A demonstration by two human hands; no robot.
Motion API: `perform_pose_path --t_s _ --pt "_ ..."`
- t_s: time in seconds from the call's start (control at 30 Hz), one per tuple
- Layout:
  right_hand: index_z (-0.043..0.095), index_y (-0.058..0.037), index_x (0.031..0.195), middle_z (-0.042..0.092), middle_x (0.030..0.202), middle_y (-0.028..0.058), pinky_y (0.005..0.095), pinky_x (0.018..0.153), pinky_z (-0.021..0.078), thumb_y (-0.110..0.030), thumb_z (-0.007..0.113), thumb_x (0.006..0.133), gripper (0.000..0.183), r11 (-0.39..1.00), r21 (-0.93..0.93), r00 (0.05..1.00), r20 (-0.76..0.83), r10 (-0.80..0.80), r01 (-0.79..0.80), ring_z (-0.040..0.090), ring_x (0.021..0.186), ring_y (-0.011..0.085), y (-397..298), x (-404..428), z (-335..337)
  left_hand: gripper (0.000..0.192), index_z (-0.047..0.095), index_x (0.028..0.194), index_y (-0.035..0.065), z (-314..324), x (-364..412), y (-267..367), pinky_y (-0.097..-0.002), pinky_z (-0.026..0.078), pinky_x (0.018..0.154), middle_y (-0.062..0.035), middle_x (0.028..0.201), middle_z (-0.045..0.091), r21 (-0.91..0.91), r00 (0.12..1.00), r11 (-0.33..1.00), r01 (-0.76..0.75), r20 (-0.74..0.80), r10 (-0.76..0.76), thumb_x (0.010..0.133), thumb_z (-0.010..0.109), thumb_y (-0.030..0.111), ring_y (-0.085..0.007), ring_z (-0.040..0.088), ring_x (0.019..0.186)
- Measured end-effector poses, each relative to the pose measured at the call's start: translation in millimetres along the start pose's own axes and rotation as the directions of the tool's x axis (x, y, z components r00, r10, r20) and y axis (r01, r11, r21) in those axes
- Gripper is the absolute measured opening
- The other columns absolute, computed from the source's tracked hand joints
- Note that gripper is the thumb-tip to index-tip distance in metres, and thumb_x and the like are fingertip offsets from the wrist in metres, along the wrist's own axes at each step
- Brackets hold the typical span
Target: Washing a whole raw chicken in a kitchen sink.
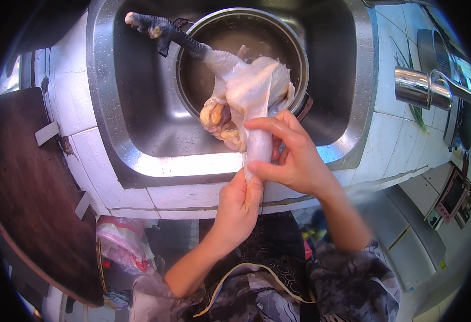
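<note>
A raw plucked chicken (251, 84) lies over a round metal pot (181, 76) that stands in a stainless steel sink (138, 120). One dark scaly foot (155, 30) sticks out past the pot's rim at the upper left. Towards me a pale, skin-covered part of the bird, perhaps the neck, stretches over the sink's front edge. My left hand (241, 201) pinches its near end between thumb and fingers. My right hand (291, 149) grips the same part a little higher, with fingers around it. Water partly fills the pot.
White tiles (74, 96) surround the sink. A dark wooden board or tabletop (30, 181) is at the left, with a plastic bag (124, 243) beneath the counter near it. On the right are a shiny metal cup (412, 86), green onion leaves (418, 116) and a perforated metal container (432, 50).
</note>
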State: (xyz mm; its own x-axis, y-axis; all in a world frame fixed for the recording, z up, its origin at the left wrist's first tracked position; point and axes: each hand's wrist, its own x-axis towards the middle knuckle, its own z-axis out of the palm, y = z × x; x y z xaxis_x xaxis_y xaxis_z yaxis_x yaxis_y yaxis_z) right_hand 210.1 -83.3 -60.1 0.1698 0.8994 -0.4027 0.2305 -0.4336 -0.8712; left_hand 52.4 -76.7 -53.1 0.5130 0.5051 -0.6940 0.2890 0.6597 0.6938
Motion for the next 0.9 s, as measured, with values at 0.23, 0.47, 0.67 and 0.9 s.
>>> perform_pose_path --t_s 0.23,0.47,0.67,0.9 --pt "0.068 -0.0085 0.094 0.048 0.075 0.0060 0.0285 0.059 0.0427 -0.016 0.069 0.073 0.022 0.999 -0.040 0.999 -0.021 -0.032 0.031 0.053 0.064 0.0174 8 9 -3 0.022 0.050 0.106 -0.0015 -3 -4 11 -0.0289 0.039 0.053 -0.0051 0.063 0.046 0.077 0.990 0.987 0.142 0.006 -0.143 0.095 0.041 0.016 -0.0114 0.042 0.057" --pt "0.069 -0.0075 0.092 0.050 0.072 0.0058 0.0277 0.059 0.0418 -0.011 0.065 0.079 0.015 0.997 -0.006 0.997 -0.034 -0.072 0.072 0.053 0.063 0.0173 9 10 -3 0.021 0.049 0.096 0.0036 -1 -1 4 -0.0170 0.027 0.040 0.0051 0.062 0.041 0.018 0.997 0.997 0.072 0.011 -0.072 0.097 0.039 0.023 -0.0013 0.033 0.048" --pt "0.068 -0.0060 0.096 0.050 0.072 0.0050 0.0274 0.059 0.0422 -0.009 0.062 0.081 0.017 0.988 0.154 0.998 -0.062 0.006 0.003 0.052 0.063 0.0156 17 12 0 0.022 0.049 0.096 0.0037 -3 -1 4 -0.0175 0.026 0.039 0.0052 0.062 0.039 0.031 0.999 0.999 0.023 0.023 -0.024 0.097 0.039 0.024 -0.0013 0.031 0.045" --pt "0.059 -0.0090 0.117 0.047 0.078 0.0066 0.0276 0.063 0.0449 -0.019 0.071 0.072 0.048 0.993 0.105 0.995 0.095 0.043 -0.053 0.052 0.066 0.0156 8 1 -14 0.033 0.048 0.095 0.0052 -7 -2 27 -0.0197 0.021 0.036 0.0031 0.058 0.037 -0.289 0.930 0.884 0.368 0.118 -0.349 0.093 0.036 0.035 -0.0041 0.026 0.040"
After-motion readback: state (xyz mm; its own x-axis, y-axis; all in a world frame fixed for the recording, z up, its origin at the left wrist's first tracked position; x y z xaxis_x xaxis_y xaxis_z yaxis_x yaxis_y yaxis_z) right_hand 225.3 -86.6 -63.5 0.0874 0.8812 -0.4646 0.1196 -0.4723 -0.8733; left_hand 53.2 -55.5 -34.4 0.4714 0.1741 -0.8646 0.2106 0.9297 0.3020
